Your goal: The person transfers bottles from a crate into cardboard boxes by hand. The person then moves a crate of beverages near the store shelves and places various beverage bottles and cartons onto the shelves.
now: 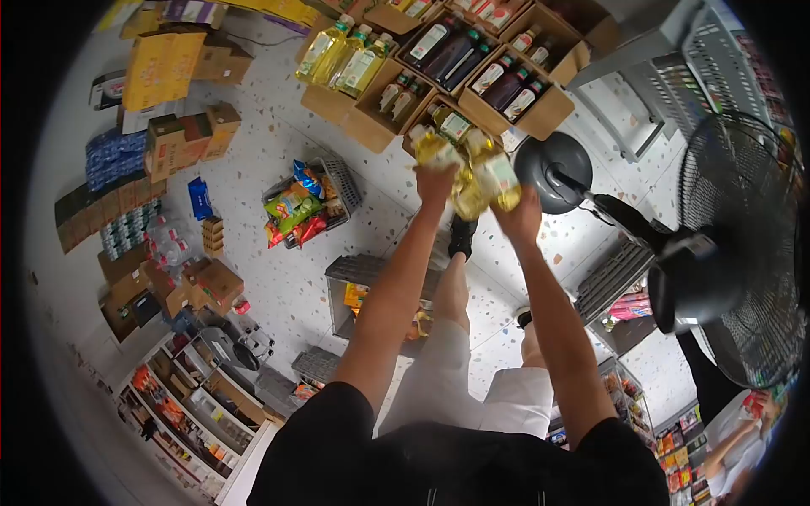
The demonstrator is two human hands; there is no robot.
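Out in front of me, several bottles of yellow liquid (498, 173) are bunched together, slightly blurred, with pale labels. My left hand (435, 185) is closed on the bottles at the left of the bunch. On the other side, my right hand (521, 218) is wrapped round the bottles at the right. Just beyond them stands an open cardboard box (371, 121) holding bottles. More cartons there hold dark bottles (516, 99), and yellow bottles (325, 51) stand at the far left of the group.
A black fan (742, 244) with a round base (553, 173) stands at my right. Left of me is a basket (344, 190) of snack bags, with a grey crate (342, 270) nearer my legs. Cartons (173, 143) line the left side. Another person (734, 443) is at lower right.
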